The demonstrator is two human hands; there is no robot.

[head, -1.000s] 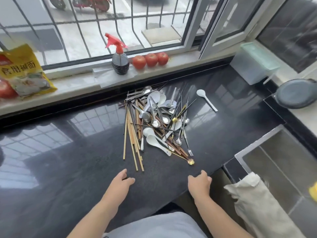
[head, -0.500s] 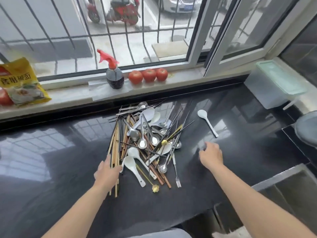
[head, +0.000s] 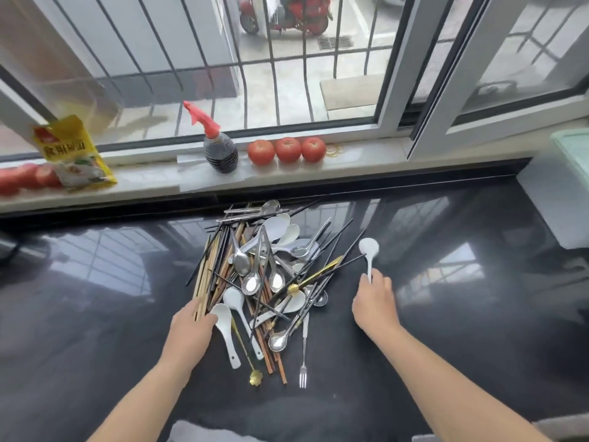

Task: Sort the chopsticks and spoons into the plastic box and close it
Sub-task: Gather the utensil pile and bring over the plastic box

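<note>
A jumbled pile of chopsticks and spoons (head: 264, 275) lies on the black counter (head: 95, 298): wooden and black chopsticks, metal spoons, white ceramic spoons, a small fork. My left hand (head: 191, 327) rests at the pile's near left edge, fingers on the ends of the wooden chopsticks (head: 204, 279). My right hand (head: 374, 301) pinches the handle of a lone white spoon (head: 369, 250) lying right of the pile. The plastic box (head: 561, 199), translucent with a pale green lid, stands at the far right, partly cut off by the frame edge.
On the windowsill stand a spray bottle (head: 218, 148), three tomatoes (head: 287, 150) and a yellow packet (head: 73, 154). More tomatoes (head: 22, 180) lie at the far left. A barred window runs behind the sill.
Both hands moved forward from the counter's front edge. The left hand reached the wooden chopsticks; the right hand reached the lone white spoon and took its handle. The view shifted left and nearer.
</note>
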